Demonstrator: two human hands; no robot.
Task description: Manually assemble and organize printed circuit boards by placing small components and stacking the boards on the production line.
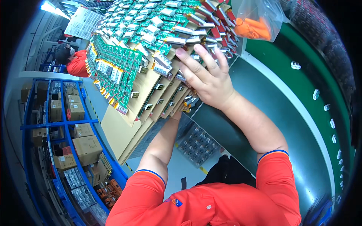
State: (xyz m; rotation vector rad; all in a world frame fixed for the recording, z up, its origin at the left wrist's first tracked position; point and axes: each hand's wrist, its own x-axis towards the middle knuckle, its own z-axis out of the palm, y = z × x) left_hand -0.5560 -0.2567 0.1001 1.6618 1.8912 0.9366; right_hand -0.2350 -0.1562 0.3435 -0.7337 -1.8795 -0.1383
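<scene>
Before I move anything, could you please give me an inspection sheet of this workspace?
Surface: dark worktop beside a green belt carrying small whitish parts.
Things in hand: green circuit boards layered with cardboard sheets.
Clutter: clear bag with orange contents near the boards.
Hands: right hand spread at the boards' edge; left hand mostly hidden by the cardboard.
Cables: dark ribbed line at upper left, cable or hose unclear.
Surroundings: blue shelving with cardboard boxes; another person in red at left.

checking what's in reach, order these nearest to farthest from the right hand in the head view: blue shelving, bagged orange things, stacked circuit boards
1. Stacked circuit boards, at the right hand
2. Bagged orange things, upper right
3. Blue shelving, far left
</scene>
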